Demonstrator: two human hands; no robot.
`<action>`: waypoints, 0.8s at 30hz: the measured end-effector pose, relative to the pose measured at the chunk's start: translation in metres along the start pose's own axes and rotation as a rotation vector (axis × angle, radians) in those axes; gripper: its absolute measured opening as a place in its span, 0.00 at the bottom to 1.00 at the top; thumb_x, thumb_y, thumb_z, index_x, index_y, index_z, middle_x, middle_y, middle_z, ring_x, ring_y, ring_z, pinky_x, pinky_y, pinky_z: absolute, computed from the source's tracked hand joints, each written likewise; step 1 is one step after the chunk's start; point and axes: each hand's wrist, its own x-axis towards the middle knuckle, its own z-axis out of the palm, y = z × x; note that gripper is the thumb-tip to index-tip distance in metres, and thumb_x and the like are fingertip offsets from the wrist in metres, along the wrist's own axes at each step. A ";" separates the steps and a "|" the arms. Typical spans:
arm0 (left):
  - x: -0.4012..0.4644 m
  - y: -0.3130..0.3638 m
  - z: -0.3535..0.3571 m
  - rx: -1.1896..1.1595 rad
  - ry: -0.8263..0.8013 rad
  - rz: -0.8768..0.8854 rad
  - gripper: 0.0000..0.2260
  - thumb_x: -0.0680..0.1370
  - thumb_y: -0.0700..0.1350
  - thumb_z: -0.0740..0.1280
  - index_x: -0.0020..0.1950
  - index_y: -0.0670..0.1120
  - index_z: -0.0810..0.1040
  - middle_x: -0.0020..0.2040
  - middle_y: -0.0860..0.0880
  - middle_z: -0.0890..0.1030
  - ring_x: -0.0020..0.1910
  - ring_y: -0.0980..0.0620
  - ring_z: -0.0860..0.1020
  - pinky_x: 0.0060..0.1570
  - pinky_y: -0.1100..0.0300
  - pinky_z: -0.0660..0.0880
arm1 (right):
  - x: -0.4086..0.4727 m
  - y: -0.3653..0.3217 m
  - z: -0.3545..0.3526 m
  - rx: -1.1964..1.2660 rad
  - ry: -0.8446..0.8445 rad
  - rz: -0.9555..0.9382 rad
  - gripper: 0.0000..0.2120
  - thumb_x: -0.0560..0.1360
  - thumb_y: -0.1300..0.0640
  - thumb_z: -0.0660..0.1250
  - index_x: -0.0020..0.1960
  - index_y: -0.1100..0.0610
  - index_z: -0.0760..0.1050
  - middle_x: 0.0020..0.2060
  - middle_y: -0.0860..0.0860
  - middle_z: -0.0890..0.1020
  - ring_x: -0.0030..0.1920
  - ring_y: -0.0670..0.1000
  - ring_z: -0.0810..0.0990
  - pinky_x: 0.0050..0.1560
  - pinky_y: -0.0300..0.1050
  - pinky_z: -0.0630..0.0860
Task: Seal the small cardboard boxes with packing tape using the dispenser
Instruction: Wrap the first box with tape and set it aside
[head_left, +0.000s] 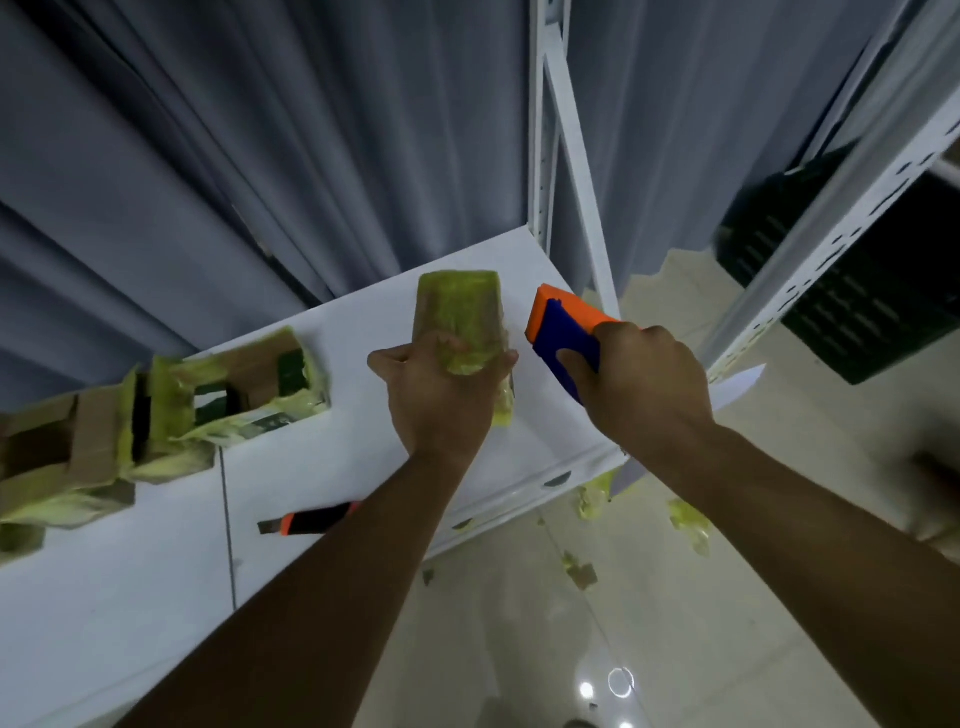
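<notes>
Left hand: grips taped box, long axis running away from the person.
Right hand: curled round dispenser, orange end pointing away, beside the box.

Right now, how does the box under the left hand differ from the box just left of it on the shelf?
The held box is closed and wrapped all over in yellowish tape; the open box has its flaps apart, with dark contents showing. The left hand grips the held box, while the open box sits untouched. The right hand holds the tape dispenser beside the held box. Both rest on the white shelf and carry yellowish tape.
</notes>
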 end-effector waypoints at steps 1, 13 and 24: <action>0.005 -0.002 0.008 0.002 0.003 0.005 0.33 0.63 0.65 0.79 0.57 0.46 0.76 0.53 0.47 0.72 0.38 0.60 0.69 0.33 0.81 0.67 | 0.007 0.004 0.003 -0.003 0.000 0.000 0.15 0.82 0.44 0.61 0.45 0.54 0.70 0.35 0.52 0.73 0.35 0.57 0.73 0.35 0.46 0.69; 0.103 -0.008 0.134 -0.130 -0.133 -0.011 0.30 0.62 0.67 0.78 0.50 0.49 0.72 0.48 0.40 0.77 0.47 0.44 0.77 0.52 0.51 0.79 | 0.103 0.049 0.056 0.037 -0.003 0.070 0.15 0.82 0.42 0.60 0.50 0.54 0.74 0.40 0.54 0.81 0.35 0.54 0.76 0.38 0.48 0.76; 0.200 -0.019 0.225 -0.100 -0.029 0.027 0.32 0.61 0.61 0.82 0.51 0.54 0.64 0.57 0.38 0.74 0.50 0.46 0.77 0.44 0.57 0.81 | 0.180 0.066 0.098 0.080 0.062 0.175 0.15 0.82 0.44 0.62 0.55 0.55 0.77 0.43 0.52 0.82 0.35 0.51 0.76 0.37 0.44 0.73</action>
